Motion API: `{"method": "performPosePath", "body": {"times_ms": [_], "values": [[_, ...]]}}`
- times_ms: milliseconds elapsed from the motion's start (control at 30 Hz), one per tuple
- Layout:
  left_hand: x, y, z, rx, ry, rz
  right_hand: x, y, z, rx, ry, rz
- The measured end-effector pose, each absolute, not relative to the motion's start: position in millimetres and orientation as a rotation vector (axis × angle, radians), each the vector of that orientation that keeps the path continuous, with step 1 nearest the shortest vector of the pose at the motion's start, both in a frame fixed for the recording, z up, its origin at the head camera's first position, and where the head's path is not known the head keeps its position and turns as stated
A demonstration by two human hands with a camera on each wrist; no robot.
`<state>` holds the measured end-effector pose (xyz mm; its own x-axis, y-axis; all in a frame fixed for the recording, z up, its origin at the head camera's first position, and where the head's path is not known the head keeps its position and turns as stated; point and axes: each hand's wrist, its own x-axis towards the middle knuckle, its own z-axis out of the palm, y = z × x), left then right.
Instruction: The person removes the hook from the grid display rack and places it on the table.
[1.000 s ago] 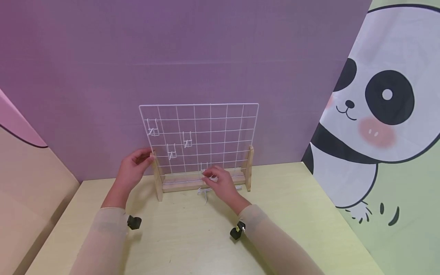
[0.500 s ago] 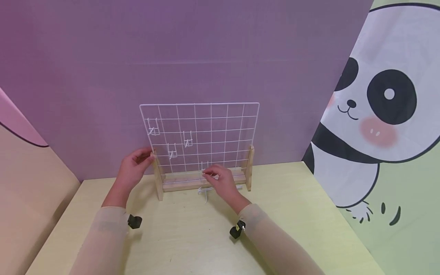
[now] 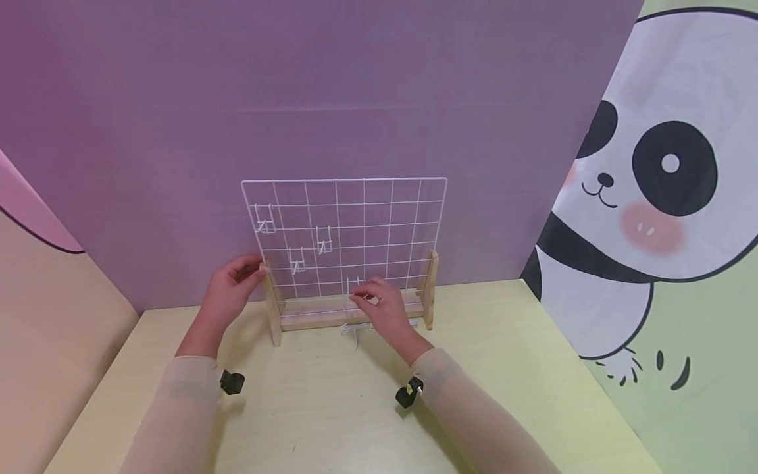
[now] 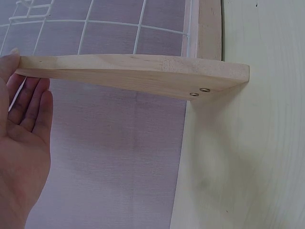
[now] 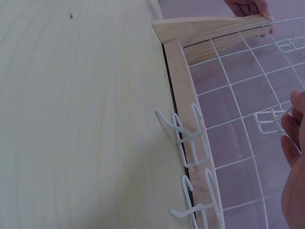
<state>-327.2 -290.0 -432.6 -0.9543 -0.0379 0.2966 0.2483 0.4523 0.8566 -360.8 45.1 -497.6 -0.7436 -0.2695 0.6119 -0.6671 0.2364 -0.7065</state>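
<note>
A white wire grid panel [image 3: 379, 217] stands in a wooden stand [image 3: 314, 320] on a pale yellow table [image 3: 331, 415]. My left hand [image 3: 227, 289] holds the top of the stand's left post [image 4: 133, 71], thumb on its tip, the other fingers fairly straight. My right hand [image 3: 381, 309] pinches a small white wire hook [image 5: 271, 119] against the grid's lower rows. Three more hooks [image 3: 295, 261] hang higher on the left half of the grid. Two loose hooks [image 5: 183, 138] lie on the table against the stand's base.
A purple backdrop [image 3: 355, 99] rises right behind the grid. A panda-print cloth [image 3: 651, 197] hangs at the right and a beige panel [image 3: 53, 316] at the left. Bare tabletop runs from the stand to the front edge.
My right hand has lifted slightly and moved closer to the grid with the hook. The left hand stays on the post.
</note>
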Motion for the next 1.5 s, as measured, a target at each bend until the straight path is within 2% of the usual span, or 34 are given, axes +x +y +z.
{"method": "performPosePath", "body": {"times_ms": [1500], "values": [[-327, -289, -433, -0.191, -2.419, -1.507, -355, 46, -472, 1.042, -2.059, 1.462]]}}
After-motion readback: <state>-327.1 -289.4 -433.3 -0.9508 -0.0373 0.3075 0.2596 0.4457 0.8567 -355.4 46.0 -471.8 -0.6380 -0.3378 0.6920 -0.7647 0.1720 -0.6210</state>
